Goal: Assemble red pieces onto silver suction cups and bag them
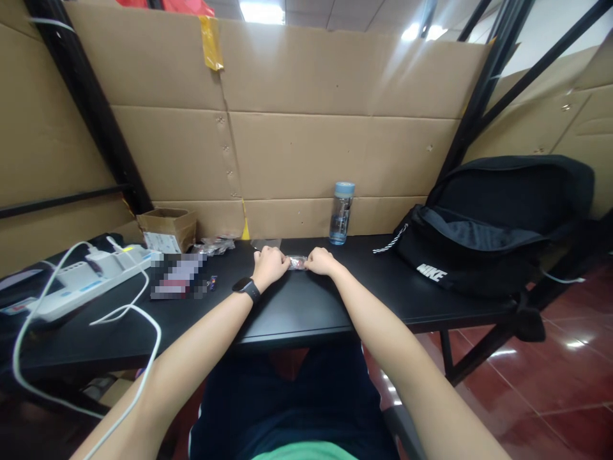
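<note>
Between my hands, low over the black table, is a small clear plastic packet (297,262) with something reddish inside. My left hand (271,265), with a dark watch on its wrist, has its fingers closed on the packet's left end. At the right end, the curled fingers of my right hand (321,261) pinch it. What exactly lies inside the packet is too small to make out. Just behind my left hand, a flat clear sheet or bag (266,243) lies on the table, partly hidden by the fingers.
A water bottle (341,214) stands at the back, and a black backpack (479,236) lies open on the right. To the left are a small cardboard box (168,229), several clear packets (214,246), a white power strip (96,284) with trailing cables, and a blurred-out item (177,276).
</note>
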{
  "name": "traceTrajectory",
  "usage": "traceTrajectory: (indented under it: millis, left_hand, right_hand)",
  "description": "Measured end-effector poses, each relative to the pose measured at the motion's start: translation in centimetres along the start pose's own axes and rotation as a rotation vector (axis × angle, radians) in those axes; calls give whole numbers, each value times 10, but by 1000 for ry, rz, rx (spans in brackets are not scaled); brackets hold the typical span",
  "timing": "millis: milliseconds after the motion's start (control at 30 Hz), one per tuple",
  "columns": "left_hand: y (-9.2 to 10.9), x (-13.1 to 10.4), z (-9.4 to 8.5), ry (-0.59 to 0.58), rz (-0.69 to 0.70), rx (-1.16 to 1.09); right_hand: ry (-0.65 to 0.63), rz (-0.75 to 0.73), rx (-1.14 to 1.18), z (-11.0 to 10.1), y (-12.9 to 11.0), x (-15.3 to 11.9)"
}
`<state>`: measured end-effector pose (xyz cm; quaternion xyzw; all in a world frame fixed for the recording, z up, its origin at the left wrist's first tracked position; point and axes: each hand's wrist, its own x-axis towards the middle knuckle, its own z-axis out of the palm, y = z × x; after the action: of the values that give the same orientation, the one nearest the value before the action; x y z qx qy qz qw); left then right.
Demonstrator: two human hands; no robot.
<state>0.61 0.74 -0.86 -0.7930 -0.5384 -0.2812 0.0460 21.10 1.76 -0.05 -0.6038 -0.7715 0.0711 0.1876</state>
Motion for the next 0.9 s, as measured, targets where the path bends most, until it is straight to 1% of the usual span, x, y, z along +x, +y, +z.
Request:
traceTrajectory:
  millis: [67, 133, 200, 267, 367, 500, 633, 733, 900]
  left_hand:
    - [1, -1, -2, 46, 33, -4]
    - [2, -2, -3, 66, 107, -34]
    - [1, -2, -2, 35, 194, -63]
    - [-1, -1, 0, -31, 237, -75]
    - [-2, -1, 1, -126, 211, -89]
    - [-2, -4, -1, -197, 189, -119]
    - [-1, -10, -2, -203, 222, -95]
    - [0, -12, -2, -201, 225, -43]
    - [4, -14, -4, -142, 229, -5]
  right_hand:
    - [26, -9, -20, 0, 0, -2]
    - [61, -45, -30, -2, -1, -4]
    - [88, -110, -30, -6, -1, -6]
    - [75, -202, -23, -8, -1, -6]
    - [0, -288, 0, -9, 1, -4]
    - [-53, -289, 13, -6, 4, -2]
    - [-81, -295, -7, -8, 3, -4]
    - [-79, -287, -81, -9, -2, -7]
    - [-37, -316, -130, -9, -11, -12]
